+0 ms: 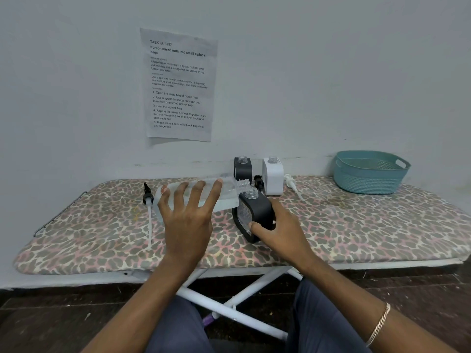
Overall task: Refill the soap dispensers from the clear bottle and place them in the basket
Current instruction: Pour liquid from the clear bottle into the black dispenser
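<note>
Left grip (187,220) wraps the clear plastic refill bottle (224,191) at centre frame, tipped sideways with its open neck just above the mouth of a black soap dispenser (257,210), which the right grip (280,229) clasps, tilted, on the leopard-print tabletop (102,233). Behind stand another black dispenser (243,169) and a white dispenser (273,175). At right sits the teal woven basket (369,173), well apart.

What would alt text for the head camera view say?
A person's left hand tips a clear bottle toward the open neck of a black dispenser held by the right hand on a leopard-print board.
</note>
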### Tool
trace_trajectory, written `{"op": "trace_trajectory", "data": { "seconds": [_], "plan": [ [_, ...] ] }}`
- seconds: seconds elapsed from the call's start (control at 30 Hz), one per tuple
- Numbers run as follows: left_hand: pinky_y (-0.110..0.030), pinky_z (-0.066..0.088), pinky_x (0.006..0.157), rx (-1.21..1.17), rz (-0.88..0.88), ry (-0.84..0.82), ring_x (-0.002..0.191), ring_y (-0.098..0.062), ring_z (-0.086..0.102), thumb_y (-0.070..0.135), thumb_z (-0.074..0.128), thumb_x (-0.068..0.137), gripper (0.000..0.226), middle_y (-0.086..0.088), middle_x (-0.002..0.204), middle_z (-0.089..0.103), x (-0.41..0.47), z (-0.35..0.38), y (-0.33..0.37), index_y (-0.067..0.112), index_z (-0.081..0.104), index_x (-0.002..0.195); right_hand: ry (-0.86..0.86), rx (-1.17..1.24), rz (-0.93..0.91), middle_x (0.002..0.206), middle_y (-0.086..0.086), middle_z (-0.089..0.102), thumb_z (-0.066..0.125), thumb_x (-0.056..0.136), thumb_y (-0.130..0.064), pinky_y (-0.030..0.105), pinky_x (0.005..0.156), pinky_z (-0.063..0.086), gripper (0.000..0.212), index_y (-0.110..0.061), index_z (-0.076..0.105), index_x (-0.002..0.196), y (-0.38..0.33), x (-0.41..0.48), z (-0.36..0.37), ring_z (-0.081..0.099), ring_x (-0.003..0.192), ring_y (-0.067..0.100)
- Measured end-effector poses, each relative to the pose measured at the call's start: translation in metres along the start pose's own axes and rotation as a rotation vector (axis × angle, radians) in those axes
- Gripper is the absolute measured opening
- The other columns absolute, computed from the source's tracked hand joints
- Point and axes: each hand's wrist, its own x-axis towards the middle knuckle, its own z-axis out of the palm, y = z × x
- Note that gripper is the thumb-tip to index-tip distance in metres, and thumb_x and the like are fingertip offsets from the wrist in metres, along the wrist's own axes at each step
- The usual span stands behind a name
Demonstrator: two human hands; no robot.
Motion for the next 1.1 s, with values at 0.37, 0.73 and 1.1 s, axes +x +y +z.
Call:
{"op": "trace_trajectory", "data": {
  "seconds": [0.37,0.73,1.1],
  "plan": [
    [-0.066,0.037,0.108,-0.002,0.002,-0.003,0.127,-0.041,0.059,-0.006,0.073,0.077,0.081,-0.009,0.137,0.066,0.0004,0.0007,-0.0002,0.027,0.059,0.15,-0.006,-0.003,0.003,0.101,-0.023,0.067,0.069,0.079,-0.055,0.005,0.071,0.047,0.048,-0.041,0.054,0.122,0.0006,0.0003,0.0003,0.062,0.094,-0.01],
    [-0.066,0.037,0.108,-0.008,-0.004,0.003,0.126,-0.041,0.06,-0.006,0.076,0.076,0.081,-0.009,0.136,0.067,0.0,-0.0004,0.0002,0.027,0.062,0.148,0.0,-0.004,0.012,0.1,-0.02,0.069,0.069,0.079,-0.054,0.008,0.071,0.049,0.047,-0.04,0.056,0.121,0.002,0.0002,0.0009,0.063,0.093,-0.007],
    [-0.065,0.034,0.108,-0.014,-0.002,0.014,0.127,-0.04,0.06,-0.007,0.075,0.074,0.082,-0.009,0.135,0.067,0.0,-0.0004,0.0005,0.028,0.062,0.147,0.001,-0.001,0.006,0.1,-0.023,0.068,0.07,0.079,-0.053,0.006,0.071,0.047,0.048,-0.04,0.055,0.123,-0.0003,-0.0011,0.0003,0.063,0.093,-0.009]
  ]
}}
